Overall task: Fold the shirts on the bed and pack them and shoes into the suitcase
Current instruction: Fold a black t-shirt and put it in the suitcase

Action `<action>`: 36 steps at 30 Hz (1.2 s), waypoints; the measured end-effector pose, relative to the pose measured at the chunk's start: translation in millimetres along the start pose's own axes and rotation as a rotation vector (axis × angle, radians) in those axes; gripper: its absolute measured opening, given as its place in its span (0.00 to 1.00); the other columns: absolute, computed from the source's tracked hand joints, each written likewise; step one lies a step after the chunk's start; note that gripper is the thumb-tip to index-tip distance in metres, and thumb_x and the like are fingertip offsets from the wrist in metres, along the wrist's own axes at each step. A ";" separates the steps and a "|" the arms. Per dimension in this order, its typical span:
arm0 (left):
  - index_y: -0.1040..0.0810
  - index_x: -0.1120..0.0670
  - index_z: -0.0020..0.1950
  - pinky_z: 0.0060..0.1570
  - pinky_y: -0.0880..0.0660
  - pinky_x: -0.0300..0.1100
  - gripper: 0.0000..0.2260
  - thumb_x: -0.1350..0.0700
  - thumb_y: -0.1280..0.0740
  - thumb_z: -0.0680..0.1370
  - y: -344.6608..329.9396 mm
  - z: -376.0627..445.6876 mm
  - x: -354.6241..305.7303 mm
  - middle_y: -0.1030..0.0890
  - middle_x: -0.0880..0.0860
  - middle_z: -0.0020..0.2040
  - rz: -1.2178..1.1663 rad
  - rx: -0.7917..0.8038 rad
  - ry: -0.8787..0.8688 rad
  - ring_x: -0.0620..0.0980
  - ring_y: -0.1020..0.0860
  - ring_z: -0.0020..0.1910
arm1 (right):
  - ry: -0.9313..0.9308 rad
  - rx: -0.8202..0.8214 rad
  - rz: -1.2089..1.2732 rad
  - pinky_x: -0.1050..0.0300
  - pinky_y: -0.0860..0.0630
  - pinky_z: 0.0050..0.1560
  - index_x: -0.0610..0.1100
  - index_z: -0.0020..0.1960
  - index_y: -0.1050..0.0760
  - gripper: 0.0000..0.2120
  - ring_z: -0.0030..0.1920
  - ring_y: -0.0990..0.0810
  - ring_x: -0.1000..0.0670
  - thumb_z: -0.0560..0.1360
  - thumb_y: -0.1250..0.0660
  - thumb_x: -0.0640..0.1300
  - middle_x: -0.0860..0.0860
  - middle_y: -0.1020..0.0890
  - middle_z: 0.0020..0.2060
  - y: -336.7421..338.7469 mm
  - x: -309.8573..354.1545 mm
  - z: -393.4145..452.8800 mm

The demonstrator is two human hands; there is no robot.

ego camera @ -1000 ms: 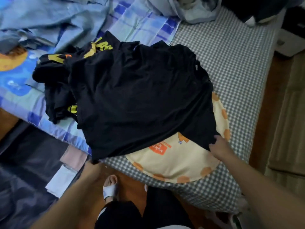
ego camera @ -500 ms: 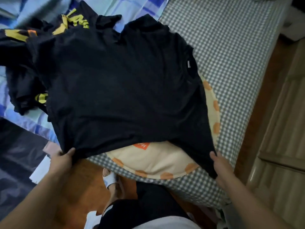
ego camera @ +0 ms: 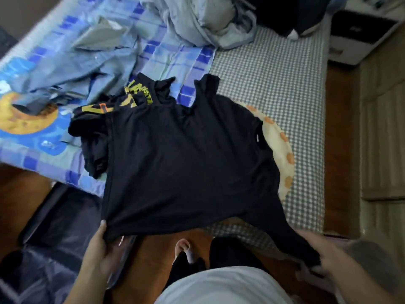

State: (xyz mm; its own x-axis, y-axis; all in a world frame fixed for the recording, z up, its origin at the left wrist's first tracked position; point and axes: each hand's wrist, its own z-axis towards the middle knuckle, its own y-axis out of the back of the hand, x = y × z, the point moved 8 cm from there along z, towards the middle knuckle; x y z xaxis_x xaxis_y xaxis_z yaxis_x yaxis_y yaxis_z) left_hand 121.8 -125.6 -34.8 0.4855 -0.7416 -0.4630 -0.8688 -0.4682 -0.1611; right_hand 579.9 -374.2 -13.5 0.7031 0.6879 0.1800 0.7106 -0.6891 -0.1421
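The left hand (ego camera: 99, 244), at the lower left of the frame, pinched one bottom corner of a plain black shirt (ego camera: 188, 163), thumb on top of the cloth and fingers curled beneath it. The right hand (ego camera: 322, 253), blurred at the lower right, gripped the other bottom corner, which was drawn out into a long point past the edge of the bed (ego camera: 285, 84). Between the two hands the hem hung stretched over the bed's near edge, while the rest of the shirt lay spread across the middle of the frame, its neck toward the right. Under its right side lay a round cream cushion (ego camera: 282, 150) with orange spots along the rim, resting on the checked grey and white sheet. At the shirt's upper left lay a crumpled second black shirt (ego camera: 122, 106) with yellow lettering, partly covered by the plain one. Farther to the upper left a blue patterned blanket (ego camera: 39, 132) carried a heap of pale blue cloth (ego camera: 87, 62). At the lower left, on the wooden floor below the bed, lay an open dark suitcase (ego camera: 54, 238). At the bottom centre, the person's white top, dark trousers and one foot in a white slipper (ego camera: 186, 249) showed.
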 end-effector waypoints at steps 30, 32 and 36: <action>0.24 0.53 0.45 0.34 0.22 0.39 0.08 0.58 0.40 0.82 -420.8 -199.8 -301.3 0.17 0.50 0.39 0.151 0.660 -0.531 0.49 0.19 0.40 | 1.205 0.057 0.514 0.54 0.17 0.36 0.48 0.47 0.12 0.30 0.46 0.13 0.47 0.84 0.49 0.61 0.46 0.13 0.51 -23.4 257.1 -329.2; 0.28 0.51 0.45 0.22 0.31 0.33 0.09 0.56 0.40 0.85 -385.4 -139.4 -269.1 0.21 0.48 0.28 0.308 0.536 -0.515 0.44 0.25 0.27 | 1.067 -0.016 0.475 0.50 0.16 0.42 0.49 0.55 0.14 0.27 0.52 0.14 0.44 0.84 0.49 0.62 0.46 0.14 0.56 -20.0 221.1 -264.5; 0.29 0.54 0.47 0.19 0.33 0.31 0.07 0.58 0.37 0.84 -307.2 -11.6 -203.3 0.26 0.54 0.28 0.588 0.330 -0.476 0.43 0.32 0.16 | 0.789 -0.151 0.475 0.43 0.16 0.49 0.47 0.70 0.25 0.24 0.59 0.17 0.39 0.83 0.45 0.60 0.43 0.18 0.62 8.8 149.3 -117.7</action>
State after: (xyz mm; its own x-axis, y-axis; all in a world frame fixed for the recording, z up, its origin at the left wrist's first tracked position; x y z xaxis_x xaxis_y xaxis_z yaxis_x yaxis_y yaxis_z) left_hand 291.1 163.4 119.0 -0.0866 -0.5035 -0.8596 -0.9881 0.1536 0.0095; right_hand 688.1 -304.4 126.7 0.6589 0.0106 0.7522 0.3032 -0.9188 -0.2526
